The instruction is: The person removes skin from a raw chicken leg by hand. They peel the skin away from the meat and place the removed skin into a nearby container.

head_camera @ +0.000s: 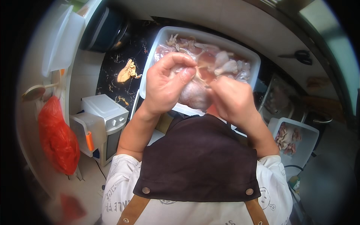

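A pale, plucked piece of raw poultry [194,95] is held up over the near side of a large white plastic tub [203,31]. My left hand [169,81] grips it from the left, thumb and forefinger curled together at its top. My right hand [233,97] is at its right edge with the fingers bent in, and a small dark tip shows at the fingertips; what it belongs to is hidden. Behind my hands, raw chicken drumsticks [226,67], a chicken foot [172,40] and plastic-wrapped pieces lie in reddish liquid in the tub.
Yellowish scraps [127,72] lie on the black marbled counter [109,60] left of the tub. At right stand a sink [277,94] and a white bin [305,140] holding raw pieces. Black scissors [302,57] are at upper right. A red plastic bag [57,137] hangs at left.
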Action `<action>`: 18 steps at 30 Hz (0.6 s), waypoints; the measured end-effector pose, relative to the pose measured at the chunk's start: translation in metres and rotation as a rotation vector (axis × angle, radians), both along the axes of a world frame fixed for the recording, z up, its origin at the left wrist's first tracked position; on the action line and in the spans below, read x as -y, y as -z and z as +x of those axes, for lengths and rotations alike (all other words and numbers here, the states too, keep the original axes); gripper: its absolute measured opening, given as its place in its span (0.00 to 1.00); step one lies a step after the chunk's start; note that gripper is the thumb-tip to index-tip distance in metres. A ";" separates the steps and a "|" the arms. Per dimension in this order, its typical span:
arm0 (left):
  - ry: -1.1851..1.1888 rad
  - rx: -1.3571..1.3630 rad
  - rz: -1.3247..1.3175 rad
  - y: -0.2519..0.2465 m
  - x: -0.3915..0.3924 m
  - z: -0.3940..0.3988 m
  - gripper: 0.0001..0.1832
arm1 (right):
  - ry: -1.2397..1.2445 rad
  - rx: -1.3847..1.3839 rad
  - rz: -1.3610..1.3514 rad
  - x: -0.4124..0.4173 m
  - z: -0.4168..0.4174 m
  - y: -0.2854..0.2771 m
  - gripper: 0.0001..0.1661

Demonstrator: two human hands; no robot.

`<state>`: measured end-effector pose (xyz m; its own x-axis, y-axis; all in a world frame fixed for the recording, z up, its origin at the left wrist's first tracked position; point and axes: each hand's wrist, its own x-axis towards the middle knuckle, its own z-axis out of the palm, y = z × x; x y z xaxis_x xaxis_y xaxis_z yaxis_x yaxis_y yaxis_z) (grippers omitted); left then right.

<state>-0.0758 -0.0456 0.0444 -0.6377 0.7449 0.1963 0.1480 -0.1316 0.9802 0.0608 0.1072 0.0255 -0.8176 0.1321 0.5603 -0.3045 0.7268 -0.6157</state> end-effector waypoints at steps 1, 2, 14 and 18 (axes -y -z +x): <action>0.004 -0.006 0.002 -0.001 0.000 0.000 0.07 | 0.010 -0.011 -0.064 0.000 0.000 0.002 0.07; 0.009 -0.012 0.014 -0.001 -0.001 0.000 0.07 | -0.003 0.031 -0.189 0.001 -0.001 -0.001 0.07; 0.165 -0.168 -0.030 -0.007 0.000 -0.005 0.09 | -0.169 0.262 -0.704 -0.006 -0.002 -0.009 0.05; 0.232 -0.314 -0.076 -0.010 -0.003 -0.007 0.10 | -0.153 0.226 -0.675 -0.009 -0.003 -0.005 0.05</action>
<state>-0.0831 -0.0429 0.0540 -0.3686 0.8819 0.2940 0.4170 -0.1258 0.9002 0.0573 0.1165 0.0308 -0.9409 0.2639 0.2122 -0.1844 0.1263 -0.9747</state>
